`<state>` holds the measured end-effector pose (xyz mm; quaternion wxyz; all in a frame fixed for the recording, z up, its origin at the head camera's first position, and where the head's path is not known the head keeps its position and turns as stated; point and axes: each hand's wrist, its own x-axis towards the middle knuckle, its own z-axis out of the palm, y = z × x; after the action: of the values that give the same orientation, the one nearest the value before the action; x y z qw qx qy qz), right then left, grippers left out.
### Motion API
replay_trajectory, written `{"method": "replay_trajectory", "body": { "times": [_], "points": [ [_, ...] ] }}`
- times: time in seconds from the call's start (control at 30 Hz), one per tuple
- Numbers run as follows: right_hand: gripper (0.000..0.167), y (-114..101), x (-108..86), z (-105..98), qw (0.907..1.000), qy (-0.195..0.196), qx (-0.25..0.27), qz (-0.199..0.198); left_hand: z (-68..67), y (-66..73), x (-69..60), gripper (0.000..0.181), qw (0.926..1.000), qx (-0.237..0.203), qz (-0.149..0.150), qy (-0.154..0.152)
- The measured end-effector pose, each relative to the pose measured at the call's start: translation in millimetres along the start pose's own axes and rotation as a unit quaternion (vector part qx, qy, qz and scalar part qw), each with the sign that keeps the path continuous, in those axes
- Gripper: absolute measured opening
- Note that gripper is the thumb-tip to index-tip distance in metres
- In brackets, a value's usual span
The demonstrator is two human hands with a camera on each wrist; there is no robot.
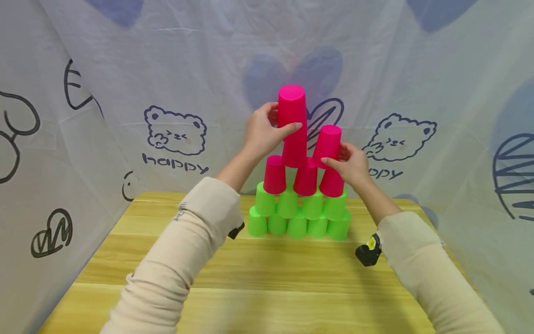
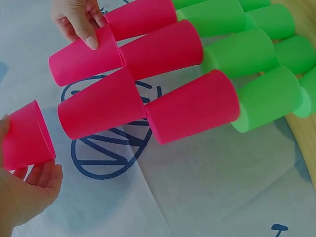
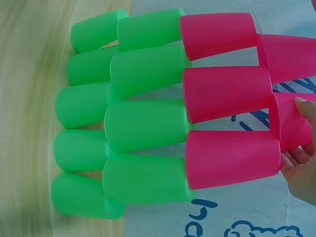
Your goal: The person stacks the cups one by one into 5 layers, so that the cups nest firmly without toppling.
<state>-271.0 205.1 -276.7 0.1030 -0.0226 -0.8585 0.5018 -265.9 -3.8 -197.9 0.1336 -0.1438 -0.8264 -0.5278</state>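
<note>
Mouth down, a pink cup (image 1: pixel 292 104) is held by my left hand (image 1: pixel 263 132), with the thumb across its front. In the left wrist view a gap separates this cup (image 2: pixel 27 136) from the stack. Below it, another pink cup (image 1: pixel 294 150) stands on the row of three pink cups (image 1: pixel 274 175). My right hand (image 1: pixel 352 163) grips a pink cup (image 1: pixel 327 146) at the right of that same level; its rim appears to touch the cups underneath. Under the pink rows are two rows of upside-down green cups (image 1: pixel 297 225), the lower one on the table.
The pyramid stands near the back of a wood-grain table (image 1: pixel 267 287). Behind it hangs a pale cloth (image 1: pixel 225 69) with printed bears and hearts, and more cloth borders both sides. A dark wrist device (image 1: pixel 369 253) sits by the right sleeve.
</note>
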Motion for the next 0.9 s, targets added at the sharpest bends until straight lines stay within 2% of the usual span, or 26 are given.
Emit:
{"method": "replay_trajectory", "body": {
  "times": [0.47, 0.9],
  "points": [
    [0.062, -0.9, 0.2, 0.4, 1.0, -0.003, 0.004, -0.003, 18.8, 13.2, 13.1, 0.058, 1.0, 0.005, 0.006, 0.005],
    [0.06, 1.9, 0.9, 0.5, 1.0, 0.0, 0.006, -0.005, 41.2, 12.4, 19.1, 0.057, 0.9996, 0.024, -0.001, 0.011]
  ]
}}
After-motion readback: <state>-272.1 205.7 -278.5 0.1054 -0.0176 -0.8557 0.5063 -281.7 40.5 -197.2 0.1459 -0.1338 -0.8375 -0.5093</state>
